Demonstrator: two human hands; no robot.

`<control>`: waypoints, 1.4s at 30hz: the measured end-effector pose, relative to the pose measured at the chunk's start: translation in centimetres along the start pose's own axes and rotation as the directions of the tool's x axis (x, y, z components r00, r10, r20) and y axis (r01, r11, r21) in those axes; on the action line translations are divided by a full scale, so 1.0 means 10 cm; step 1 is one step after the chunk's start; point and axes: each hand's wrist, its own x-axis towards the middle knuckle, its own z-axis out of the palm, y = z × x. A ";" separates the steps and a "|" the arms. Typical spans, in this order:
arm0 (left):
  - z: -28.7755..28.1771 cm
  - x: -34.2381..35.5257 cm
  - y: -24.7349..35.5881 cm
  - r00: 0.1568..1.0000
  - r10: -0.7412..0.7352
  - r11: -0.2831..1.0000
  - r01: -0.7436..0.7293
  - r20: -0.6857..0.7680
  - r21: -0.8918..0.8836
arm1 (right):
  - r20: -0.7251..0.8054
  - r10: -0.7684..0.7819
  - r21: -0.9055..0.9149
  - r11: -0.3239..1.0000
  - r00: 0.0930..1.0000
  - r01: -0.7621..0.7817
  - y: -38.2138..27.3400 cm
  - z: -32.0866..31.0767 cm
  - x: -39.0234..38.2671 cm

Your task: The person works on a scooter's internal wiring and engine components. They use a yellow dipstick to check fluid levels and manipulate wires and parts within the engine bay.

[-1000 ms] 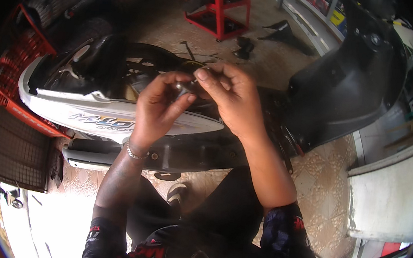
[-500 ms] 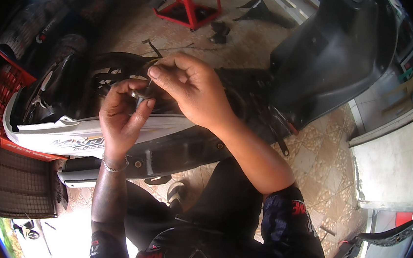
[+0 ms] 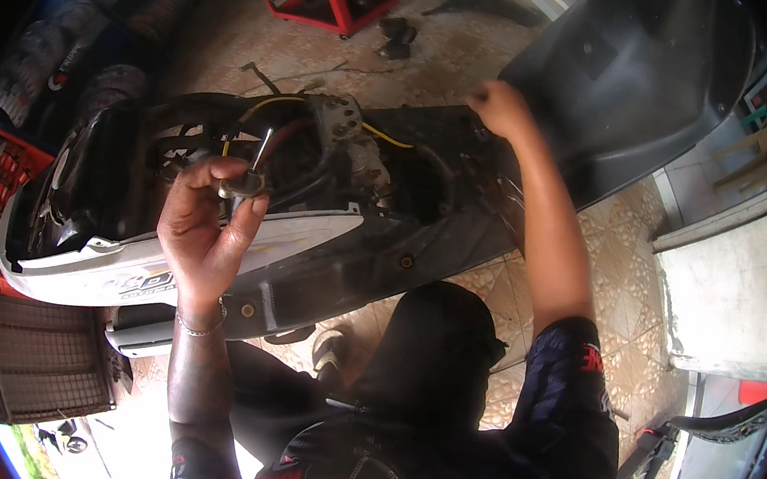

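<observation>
My left hand (image 3: 206, 233) is closed in a pinch, holding a small round metal part (image 3: 244, 184) with a thin bright rod standing up from it. Below and beyond it lies a stripped scooter, with a white side panel (image 3: 302, 237) and a dark open frame. In the frame's opening a grey metal engine part (image 3: 367, 170) shows beside a yellow cable (image 3: 388, 137). My right hand (image 3: 504, 111) reaches out over the scooter's dark floorboard (image 3: 430, 120), next to the large black front shield (image 3: 625, 87). Its fingers are curled, partly hidden and blurred; what they touch I cannot make out.
Beyond the scooter stands a red tool cart (image 3: 344, 8), with a dark part (image 3: 396, 38) on the tiled floor near it. Tyres (image 3: 123, 89) are stacked at the far left. A white cabinet (image 3: 731, 279) stands on the right.
My right hand has left the metal part and moved right to the floorboard by the front shield. My left hand keeps the part, slightly lower and further left; its rod now shows plainly.
</observation>
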 end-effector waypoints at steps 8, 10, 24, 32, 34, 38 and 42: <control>-0.02 -0.02 -0.04 0.999 -0.048 0.998 0.047 -0.017 -0.031 | 0.198 0.287 -0.368 0.908 0.937 -0.200 0.86 0.85 -0.87; -0.02 -0.02 -0.05 0.999 -0.032 0.999 0.032 -0.005 -0.023 | 0.183 0.279 -0.359 0.912 0.943 -0.200 0.88 0.88 -0.97; -0.01 -0.02 0.03 0.997 -0.050 0.999 0.051 0.051 -0.015 | 0.102 0.240 0.742 0.628 0.965 -0.235 0.38 0.31 -0.99; -0.01 -0.03 0.00 0.992 -0.087 0.994 0.080 0.088 0.077 | -0.191 -0.227 0.972 -0.177 0.955 0.153 -1.25 -0.40 -0.95; -0.02 -0.02 0.00 0.991 -0.092 0.990 0.082 0.092 0.112 | -0.234 -0.236 0.962 -0.198 0.943 0.189 -1.57 -0.46 -0.94; -0.05 -0.02 0.00 0.990 -0.114 0.990 0.106 0.087 0.094 | -0.240 -0.252 0.946 -0.277 0.938 0.168 -1.95 -0.52 -0.94; -0.05 -0.01 0.02 0.988 -0.126 0.989 0.118 0.088 0.091 | -0.185 -0.242 0.941 -0.322 0.952 0.101 -2.10 -0.55 -0.95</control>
